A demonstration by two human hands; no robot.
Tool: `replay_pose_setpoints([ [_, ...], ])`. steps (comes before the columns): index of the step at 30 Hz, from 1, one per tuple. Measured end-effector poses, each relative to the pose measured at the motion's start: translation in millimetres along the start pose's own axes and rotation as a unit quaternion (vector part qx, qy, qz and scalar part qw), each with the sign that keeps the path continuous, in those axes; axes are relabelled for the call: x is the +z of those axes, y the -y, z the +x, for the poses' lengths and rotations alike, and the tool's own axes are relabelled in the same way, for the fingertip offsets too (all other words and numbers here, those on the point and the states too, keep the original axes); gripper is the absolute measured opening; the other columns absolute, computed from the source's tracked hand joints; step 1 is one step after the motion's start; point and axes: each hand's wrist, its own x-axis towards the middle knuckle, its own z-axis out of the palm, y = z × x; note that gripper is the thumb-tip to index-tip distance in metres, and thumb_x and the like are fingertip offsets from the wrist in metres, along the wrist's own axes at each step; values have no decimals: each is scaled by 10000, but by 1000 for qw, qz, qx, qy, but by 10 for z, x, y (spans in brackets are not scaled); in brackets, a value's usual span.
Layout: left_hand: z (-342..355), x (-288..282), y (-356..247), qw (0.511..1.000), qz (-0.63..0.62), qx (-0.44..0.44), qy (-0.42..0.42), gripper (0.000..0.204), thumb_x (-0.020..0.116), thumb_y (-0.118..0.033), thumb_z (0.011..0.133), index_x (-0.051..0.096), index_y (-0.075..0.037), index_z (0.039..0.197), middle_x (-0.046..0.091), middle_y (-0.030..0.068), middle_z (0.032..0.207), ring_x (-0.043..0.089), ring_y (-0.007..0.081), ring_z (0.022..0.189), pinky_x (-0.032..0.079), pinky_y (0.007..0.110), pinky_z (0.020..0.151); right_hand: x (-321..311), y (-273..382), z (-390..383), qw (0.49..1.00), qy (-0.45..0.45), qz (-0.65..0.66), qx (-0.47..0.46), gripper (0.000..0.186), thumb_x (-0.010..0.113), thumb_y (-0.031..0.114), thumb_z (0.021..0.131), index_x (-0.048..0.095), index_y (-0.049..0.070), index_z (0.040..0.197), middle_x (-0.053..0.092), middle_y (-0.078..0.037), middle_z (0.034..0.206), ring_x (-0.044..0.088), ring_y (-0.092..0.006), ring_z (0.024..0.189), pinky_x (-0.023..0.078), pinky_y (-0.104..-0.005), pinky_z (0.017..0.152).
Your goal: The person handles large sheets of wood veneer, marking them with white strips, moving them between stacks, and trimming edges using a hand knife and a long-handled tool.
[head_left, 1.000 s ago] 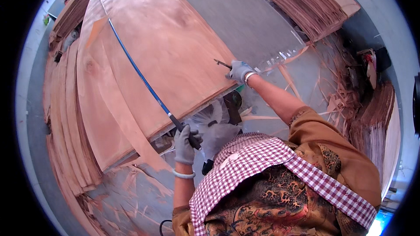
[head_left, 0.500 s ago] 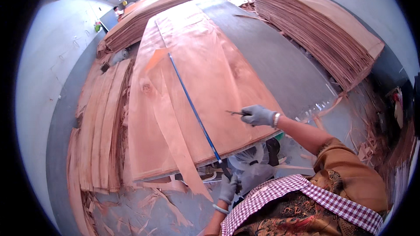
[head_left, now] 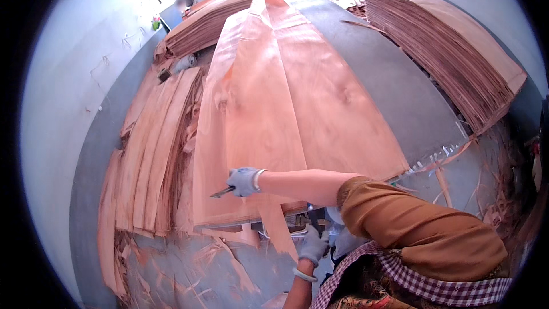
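Note:
My right hand (head_left: 246, 182), in a grey glove, is closed on a slim dark knife-like tool (head_left: 220, 193), above the near left part of a reddish wood veneer sheet (head_left: 343, 109). My right forearm crosses the sheet's near edge. Just below that edge my gloved left hand (head_left: 313, 245) grips the dark handle (head_left: 313, 217) of the blue rod. Only a bit of blue shows at its top; the veneer hides the rest. A long raised crease or overlapping edge runs down the sheet's middle. A loose veneer strip (head_left: 278, 229) hangs off the near edge.
Tall veneer stacks stand at the back right (head_left: 446, 51) and back left (head_left: 211, 26). A lower pile of veneer strips (head_left: 151, 154) lies on the left. Right of the sheet runs a grey board (head_left: 394, 80). Veneer scraps (head_left: 229, 266) litter the floor.
My right hand has swung left across the sheet with the tool. Veneer now covers the blue rod, which lay exposed on top before. The whole view has shifted somewhat.

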Motion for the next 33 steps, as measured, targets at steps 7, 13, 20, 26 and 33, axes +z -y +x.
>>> replay_pose_setpoints([
  [7,52,-138,-672,981,-115,-35,154,271,614,-278,857,499,-43,928,601,43,755,575,106,625,471,263,529,246,-945,-1736,816,-144,552,98,296,604,266,854,592,-5,973,558,-22,774,518,-98,668,444,-262,584],
  [13,91,126,-976,942,-243,-31,230,276,586,-243,879,543,-24,1042,603,31,785,565,112,632,474,258,560,591,-1015,-2299,760,-308,511,257,262,654,288,816,605,47,907,559,3,740,507,-88,602,404,-241,499],
  [20,-140,-159,-1006,905,-257,77,332,442,538,-338,904,498,19,1162,629,92,917,614,147,806,488,273,725,312,-702,-2192,624,-296,684,234,197,643,206,814,607,35,904,599,-17,749,546,-111,548,464,-257,481],
  [26,-313,-604,-272,900,-350,-14,258,420,505,-288,910,470,4,1209,617,128,985,627,194,860,507,316,790,-679,-255,-2378,659,-278,663,221,219,636,288,814,576,79,840,574,-51,684,519,-108,487,402,-239,407],
  [33,-323,-1101,454,733,-663,108,-109,293,537,-257,877,589,-15,1033,571,188,1142,567,291,1032,434,480,940,-1406,-659,-3220,634,-346,673,162,258,629,366,781,509,151,702,455,18,560,355,-81,384,252,-225,349],
])
